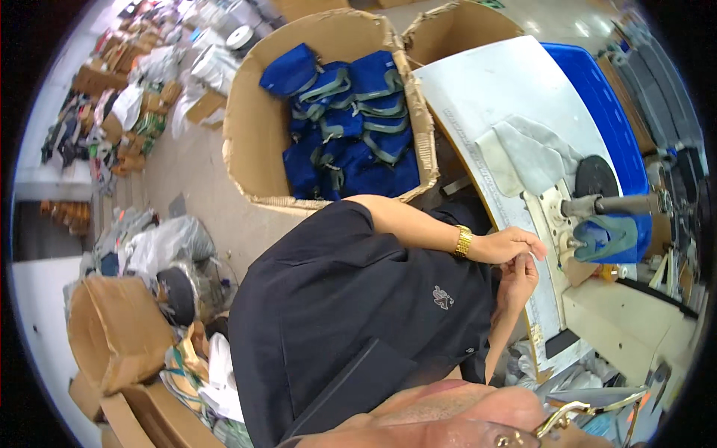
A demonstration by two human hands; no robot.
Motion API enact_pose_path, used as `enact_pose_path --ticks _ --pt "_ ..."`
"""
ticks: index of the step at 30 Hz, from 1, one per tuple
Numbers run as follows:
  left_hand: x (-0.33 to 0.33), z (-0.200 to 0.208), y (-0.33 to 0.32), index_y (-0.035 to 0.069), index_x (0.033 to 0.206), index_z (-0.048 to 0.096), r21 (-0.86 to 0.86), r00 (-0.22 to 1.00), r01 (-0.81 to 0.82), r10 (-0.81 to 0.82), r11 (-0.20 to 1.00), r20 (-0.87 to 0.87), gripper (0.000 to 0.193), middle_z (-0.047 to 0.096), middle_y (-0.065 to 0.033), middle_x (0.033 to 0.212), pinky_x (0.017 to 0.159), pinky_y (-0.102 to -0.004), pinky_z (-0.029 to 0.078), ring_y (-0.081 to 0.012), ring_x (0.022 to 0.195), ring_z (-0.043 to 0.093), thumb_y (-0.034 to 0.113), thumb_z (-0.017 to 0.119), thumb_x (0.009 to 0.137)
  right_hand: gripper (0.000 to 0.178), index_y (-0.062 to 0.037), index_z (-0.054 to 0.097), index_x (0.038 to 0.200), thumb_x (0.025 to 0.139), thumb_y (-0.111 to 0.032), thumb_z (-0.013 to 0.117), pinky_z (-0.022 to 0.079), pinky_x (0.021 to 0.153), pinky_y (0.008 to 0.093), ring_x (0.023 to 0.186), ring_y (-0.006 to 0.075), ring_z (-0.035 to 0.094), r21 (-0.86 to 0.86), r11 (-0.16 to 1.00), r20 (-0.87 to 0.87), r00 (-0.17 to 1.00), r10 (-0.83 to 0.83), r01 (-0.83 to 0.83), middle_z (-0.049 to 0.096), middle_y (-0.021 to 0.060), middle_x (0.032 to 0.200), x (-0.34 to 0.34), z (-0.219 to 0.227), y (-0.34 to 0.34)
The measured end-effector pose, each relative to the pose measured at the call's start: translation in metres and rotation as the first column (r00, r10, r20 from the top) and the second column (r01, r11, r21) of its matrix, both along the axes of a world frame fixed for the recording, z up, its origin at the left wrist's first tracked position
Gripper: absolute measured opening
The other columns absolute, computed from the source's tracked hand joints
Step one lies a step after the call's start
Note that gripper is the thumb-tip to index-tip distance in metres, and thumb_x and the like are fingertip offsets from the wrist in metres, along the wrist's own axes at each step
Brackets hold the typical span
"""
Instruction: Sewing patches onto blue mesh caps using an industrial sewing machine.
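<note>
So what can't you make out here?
All in the head view:
- What, if anything, the left hand and right hand hold between them: too small, covered by fingers.
- The blue bin's near side: hidden by the white table.
- The cardboard box's bottom: hidden by blue pieces piled inside.

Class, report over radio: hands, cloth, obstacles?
Left hand touching right hand; anything pinched unclear. Grey cloth on white table. Metal machine arm near hands.
</note>
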State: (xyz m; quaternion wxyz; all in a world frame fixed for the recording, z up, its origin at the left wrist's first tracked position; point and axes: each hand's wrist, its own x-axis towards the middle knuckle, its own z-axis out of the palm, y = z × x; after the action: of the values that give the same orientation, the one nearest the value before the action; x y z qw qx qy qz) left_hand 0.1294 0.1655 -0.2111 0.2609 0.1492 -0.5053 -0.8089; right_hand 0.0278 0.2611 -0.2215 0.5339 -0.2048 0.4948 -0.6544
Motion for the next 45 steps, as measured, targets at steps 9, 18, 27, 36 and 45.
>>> enact_pose_path --ticks 9,18,27,36,45 --pt "0.013 0.01 -0.015 -0.001 0.13 0.049 -0.32 0.983 -0.181 0.184 0.93 -0.019 0.039 0.062 -0.0127 0.12 0.097 -0.0302 0.043 -0.0189 0.112 0.056 0.008 0.038 0.094 0.017 -0.0001 0.058 0.102 0.098 -0.016 0.054 0.05 0.066 0.0236 0.077 0.0109 0.06 -0.049 0.994 0.033 0.995 0.094 -0.093 0.062 0.0051 0.093 -0.004 -0.013 -0.032" --pt "0.007 -0.004 -0.006 -0.001 0.13 0.049 -0.465 0.952 -0.251 0.303 0.849 0.039 0.039 0.062 -0.0148 0.115 0.092 -0.0307 0.046 -0.0198 0.106 0.059 0.021 0.044 0.097 0.017 -0.0009 0.057 0.101 0.098 -0.017 0.054 0.045 0.057 0.021 0.068 0.0077 0.055 -0.088 0.996 0.005 1.0 0.031 -0.03 0.06 0.0039 0.085 -0.001 0.001 -0.022" --pt "0.029 -0.006 -0.035 0.001 0.112 0.063 0.069 0.983 0.0 -0.012 0.998 0.184 0.022 0.066 -0.0064 0.102 0.07 -0.0273 0.055 -0.0124 0.087 0.063 0.009 0.06 0.092 0.02 0.0011 0.065 0.104 0.091 -0.014 0.062 0.041 0.062 0.0212 0.069 0.0043 0.05 0.119 0.979 -0.498 0.863 -0.084 0.164 0.062 -0.0013 0.082 0.011 0.036 -0.028" --pt "0.011 0.018 -0.035 -0.002 0.117 0.06 0.082 0.973 0.203 -0.21 0.976 0.098 0.026 0.064 -0.0073 0.1 0.075 -0.032 0.058 -0.0149 0.086 0.064 0.011 0.052 0.097 0.014 -0.0009 0.068 0.095 0.09 -0.013 0.062 0.036 0.052 0.0197 0.058 0.002 0.043 -0.066 0.955 -0.584 0.765 -0.271 0.288 0.056 -0.0049 0.064 0.003 0.035 0.001" --pt "0.024 0.016 -0.033 -0.001 0.116 0.061 0.054 0.978 0.179 -0.184 0.982 0.097 0.025 0.065 -0.0075 0.1 0.077 -0.0303 0.056 -0.0135 0.085 0.064 0.012 0.053 0.096 0.015 -0.0021 0.07 0.096 0.087 -0.014 0.067 0.031 0.049 0.0198 0.054 0.001 0.036 0.021 0.954 -0.59 0.774 -0.23 0.299 0.043 -0.0081 0.057 0.012 0.042 0.008"
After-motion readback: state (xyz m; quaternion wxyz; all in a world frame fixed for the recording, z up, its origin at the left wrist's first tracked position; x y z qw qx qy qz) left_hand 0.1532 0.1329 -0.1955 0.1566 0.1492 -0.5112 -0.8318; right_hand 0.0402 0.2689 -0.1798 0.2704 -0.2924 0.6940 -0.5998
